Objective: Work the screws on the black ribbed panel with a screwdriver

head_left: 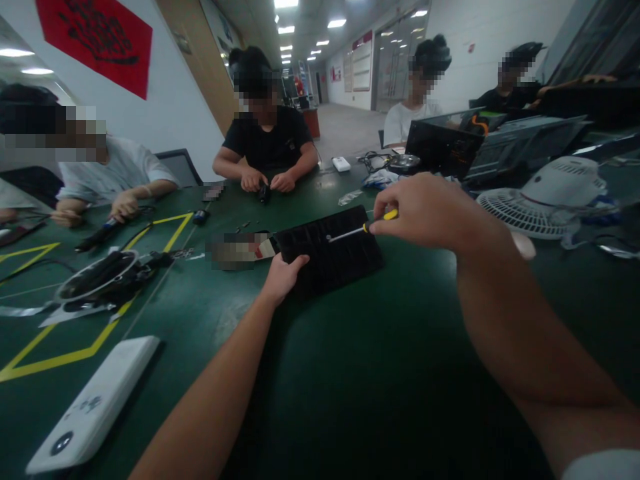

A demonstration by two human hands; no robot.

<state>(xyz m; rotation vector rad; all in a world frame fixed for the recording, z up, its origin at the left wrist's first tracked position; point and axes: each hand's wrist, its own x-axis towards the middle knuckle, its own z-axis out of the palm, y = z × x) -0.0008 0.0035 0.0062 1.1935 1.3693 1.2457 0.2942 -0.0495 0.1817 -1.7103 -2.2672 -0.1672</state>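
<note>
A flat black rectangular panel (335,257) with raised ribs or slots lies tilted in front of me over the green table. My left hand (285,277) grips its left edge, thumb on the upper face. In my right hand (420,210) is a screwdriver (350,233) with a yellow and black handle and a thin metal shaft. The shaft points left across the panel, and its tip meets a small shiny spot near the panel's middle. I cannot tell whether that spot is a screw. Just beyond my left hand lies a packet (265,247), partly blurred.
A white oblong device (95,403) lies at the near left. Behind it are tangled black gear (105,283) and yellow tape (55,363) on the green table (390,387). A white fan (545,193) and a dark computer case (443,147) stand at right. Several people sit around the table.
</note>
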